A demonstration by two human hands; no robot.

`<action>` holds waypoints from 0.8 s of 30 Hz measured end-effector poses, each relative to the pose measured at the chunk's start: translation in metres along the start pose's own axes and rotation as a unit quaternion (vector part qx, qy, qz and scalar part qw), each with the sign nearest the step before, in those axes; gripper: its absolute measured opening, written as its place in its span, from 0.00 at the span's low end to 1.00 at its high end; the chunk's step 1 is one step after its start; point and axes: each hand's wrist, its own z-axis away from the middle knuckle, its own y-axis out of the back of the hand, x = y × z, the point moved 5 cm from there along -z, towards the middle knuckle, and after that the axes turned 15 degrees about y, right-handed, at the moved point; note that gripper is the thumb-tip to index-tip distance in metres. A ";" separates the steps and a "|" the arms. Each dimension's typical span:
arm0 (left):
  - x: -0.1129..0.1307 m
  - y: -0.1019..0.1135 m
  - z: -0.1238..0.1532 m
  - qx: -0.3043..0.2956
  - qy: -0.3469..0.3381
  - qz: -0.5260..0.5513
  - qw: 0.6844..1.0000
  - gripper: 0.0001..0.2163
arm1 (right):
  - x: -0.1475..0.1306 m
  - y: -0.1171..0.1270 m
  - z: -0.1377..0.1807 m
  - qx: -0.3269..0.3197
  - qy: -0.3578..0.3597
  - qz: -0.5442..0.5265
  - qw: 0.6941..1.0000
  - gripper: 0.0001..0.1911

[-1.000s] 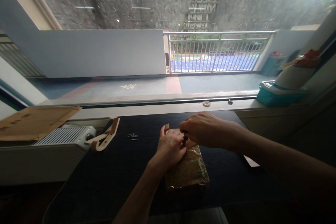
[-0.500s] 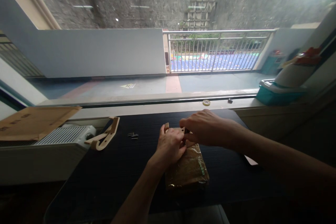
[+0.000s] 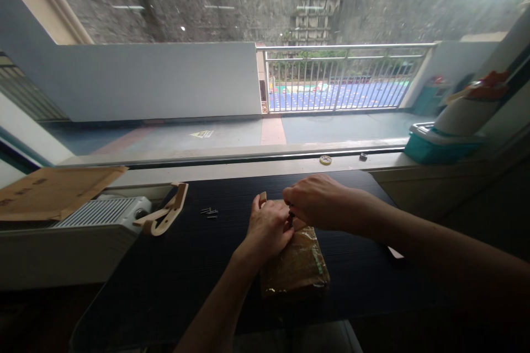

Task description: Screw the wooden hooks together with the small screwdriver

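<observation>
On a dark table (image 3: 186, 265) by a window, my left hand (image 3: 268, 227) is closed over a light wooden piece (image 3: 263, 198) whose tip sticks up behind my fingers. My right hand (image 3: 317, 201) meets it from the right, fingers pinched on a small dark thing (image 3: 292, 214) that I cannot name. Both hands rest at the far end of a brown packet in clear wrap (image 3: 296, 267). Several small dark screws (image 3: 209, 212) lie on the table to the left of my hands.
A curved wooden part (image 3: 163, 215) leans at the table's left edge against a white radiator (image 3: 97, 215), with cardboard (image 3: 49, 190) on top. A tape roll (image 3: 325, 160) lies on the sill; a teal container (image 3: 439, 146) stands at the right.
My right hand's fingers have shifted slightly over the wooden piece and curled back in. The left hand and the packet stay in place.
</observation>
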 end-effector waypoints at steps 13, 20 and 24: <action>-0.001 -0.003 0.000 0.014 -0.005 -0.015 1.000 0.03 | 0.003 0.004 0.006 0.005 0.008 -0.010 1.000 0.06; -0.001 -0.003 0.000 0.012 -0.007 -0.007 1.000 0.02 | 0.007 -0.004 0.001 0.026 -0.005 -0.004 1.000 0.08; 0.001 -0.001 0.000 0.009 -0.007 -0.001 1.000 0.02 | 0.004 -0.005 0.002 0.021 -0.014 0.009 1.000 0.09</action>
